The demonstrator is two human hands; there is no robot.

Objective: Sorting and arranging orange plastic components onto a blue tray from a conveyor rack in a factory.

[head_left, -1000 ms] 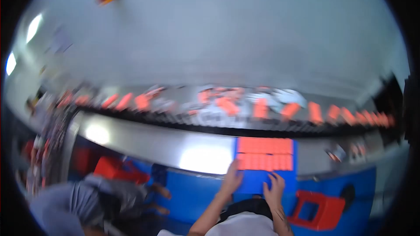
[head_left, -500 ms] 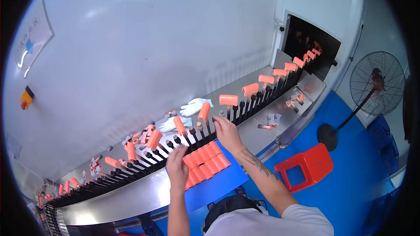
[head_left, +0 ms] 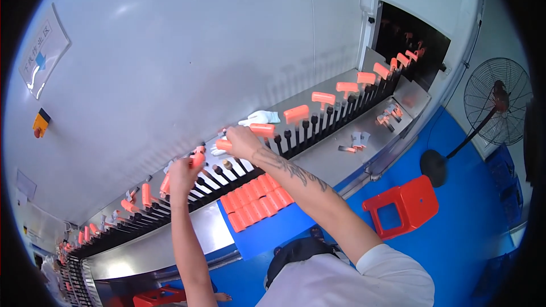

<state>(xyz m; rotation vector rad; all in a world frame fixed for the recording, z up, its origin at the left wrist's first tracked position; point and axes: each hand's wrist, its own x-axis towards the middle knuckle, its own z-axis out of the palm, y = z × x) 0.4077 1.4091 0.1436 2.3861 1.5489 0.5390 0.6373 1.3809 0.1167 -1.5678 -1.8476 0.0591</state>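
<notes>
My left hand [head_left: 182, 177] is closed around an orange plastic shell [head_left: 197, 160], whose rounded end shows past the fingers above the row of black posts. Close by on its right, my right hand [head_left: 243, 141] has its fingers closed on a second orange shell [head_left: 223, 145]. The fingertips of both hands are partly hidden. Below them, orange half-round shells [head_left: 250, 206] lie side by side in two rows on a blue sheet [head_left: 273, 228]. Another orange shell [head_left: 262, 130] sits on a post just beyond my right wrist.
Upright black posts [head_left: 305, 131] run from the dark wall opening [head_left: 392, 28] down to the left, several carrying orange shells. White gloves [head_left: 260, 117] and small scraps lie on the metal ledge. A red stool [head_left: 401, 207] and a fan [head_left: 496, 94] stand on the right.
Both hands have moved left and farther up to the posts, and each has closed on an orange shell. The shells on the posts have shifted left along the line.
</notes>
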